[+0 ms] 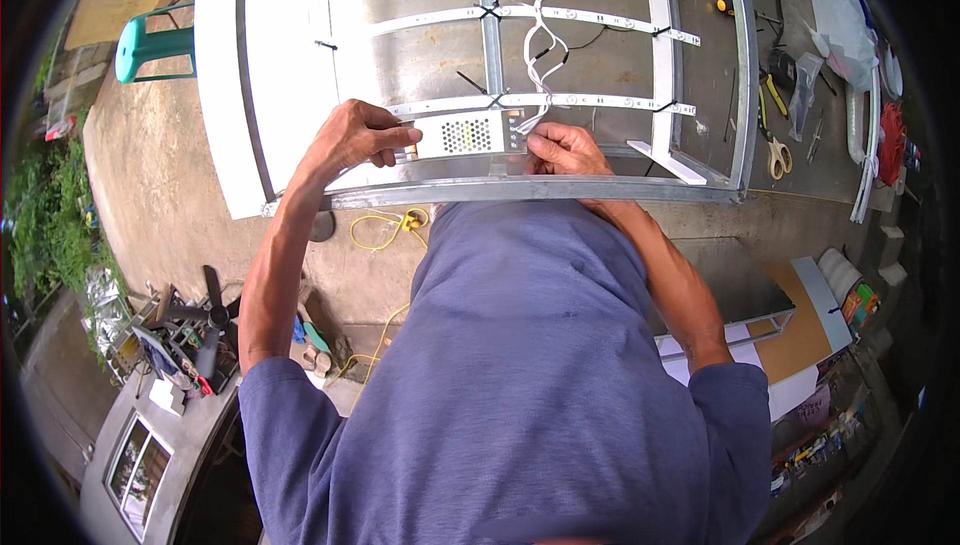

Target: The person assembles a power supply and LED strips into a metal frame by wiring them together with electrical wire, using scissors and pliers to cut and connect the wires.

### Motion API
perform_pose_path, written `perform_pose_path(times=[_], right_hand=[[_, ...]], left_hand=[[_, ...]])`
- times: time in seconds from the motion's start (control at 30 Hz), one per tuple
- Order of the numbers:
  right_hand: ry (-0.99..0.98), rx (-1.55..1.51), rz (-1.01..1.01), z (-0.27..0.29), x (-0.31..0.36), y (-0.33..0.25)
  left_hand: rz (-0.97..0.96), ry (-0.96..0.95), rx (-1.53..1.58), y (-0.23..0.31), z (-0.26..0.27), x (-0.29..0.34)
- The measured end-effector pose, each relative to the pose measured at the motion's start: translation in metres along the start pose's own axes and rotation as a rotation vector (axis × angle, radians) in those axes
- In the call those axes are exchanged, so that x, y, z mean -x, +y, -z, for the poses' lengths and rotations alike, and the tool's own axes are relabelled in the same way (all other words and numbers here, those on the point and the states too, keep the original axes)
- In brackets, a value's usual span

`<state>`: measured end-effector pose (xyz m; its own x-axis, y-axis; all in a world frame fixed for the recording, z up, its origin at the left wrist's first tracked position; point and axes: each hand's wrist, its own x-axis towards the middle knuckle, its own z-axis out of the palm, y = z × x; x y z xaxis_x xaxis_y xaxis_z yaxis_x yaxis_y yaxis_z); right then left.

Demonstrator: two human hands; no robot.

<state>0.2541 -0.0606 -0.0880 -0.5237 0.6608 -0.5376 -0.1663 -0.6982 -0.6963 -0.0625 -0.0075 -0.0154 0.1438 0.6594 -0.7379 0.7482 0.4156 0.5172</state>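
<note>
A flat metal power supply with a patch of round vent holes lies just inside the near rail of a metal frame. My left hand grips its left end, thumb and fingers closed on it. At its right end, by the terminals, my right hand is closed with bent fingers; whether it holds the case or a wire is hidden. White wires run down to that end from above. White LED strips cross the frame beyond the case, tied with black cable ties.
Scissors, yellow-handled pliers and a clear plastic bag lie at the right. A green stool stands at the left. A yellow cord trails on the floor below the frame.
</note>
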Motion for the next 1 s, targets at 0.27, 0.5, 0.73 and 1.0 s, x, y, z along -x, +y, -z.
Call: perform_pose_path(times=[0.27,0.5,0.73,1.0], right_hand=[[0.013,0.05,0.027,-0.007,0.005,-0.012],[0.011,0.009,0.125,0.0,-0.01,0.011],[0.007,-0.026,0.163,0.003,-0.011,0.016],[0.093,0.239,0.229,-0.001,-0.003,0.002]], left_hand=[[0.037,0.027,-0.018,0.005,-0.001,0.002],[0.022,-0.028,-0.037,0.01,0.0,-0.002],[0.0,-0.022,-0.036,0.016,0.001,0.003],[0.013,-0.033,0.002,0.017,-0.001,0.004]])
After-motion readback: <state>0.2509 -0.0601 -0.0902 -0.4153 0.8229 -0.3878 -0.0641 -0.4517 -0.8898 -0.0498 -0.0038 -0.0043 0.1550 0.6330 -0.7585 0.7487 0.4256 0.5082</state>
